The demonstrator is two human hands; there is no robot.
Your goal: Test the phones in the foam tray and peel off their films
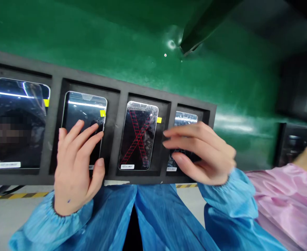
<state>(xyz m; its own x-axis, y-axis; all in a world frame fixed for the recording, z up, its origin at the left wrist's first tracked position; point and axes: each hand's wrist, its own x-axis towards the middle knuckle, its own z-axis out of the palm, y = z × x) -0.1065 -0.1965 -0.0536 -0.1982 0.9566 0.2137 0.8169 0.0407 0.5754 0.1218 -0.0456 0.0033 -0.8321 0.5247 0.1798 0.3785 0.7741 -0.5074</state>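
Slim glass-fronted smartphones (138, 136) lie in separate slots of a black foam tray (91, 82). Left hand (77, 167): fingers slightly apart, flat on the second phone (85, 108). Right hand (200, 153): fingers loosely curved, unclamped, over the fourth phone (186, 118). Phones judged light, stiff, slippery and fragile; best held by their edges.

Probably a red ladder-patterned X (137, 137) on a phone screen (149, 153)

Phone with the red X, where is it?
In the head view, the glass-fronted phone with a red X sits third from left in the black foam rack, between the left hand and right hand.
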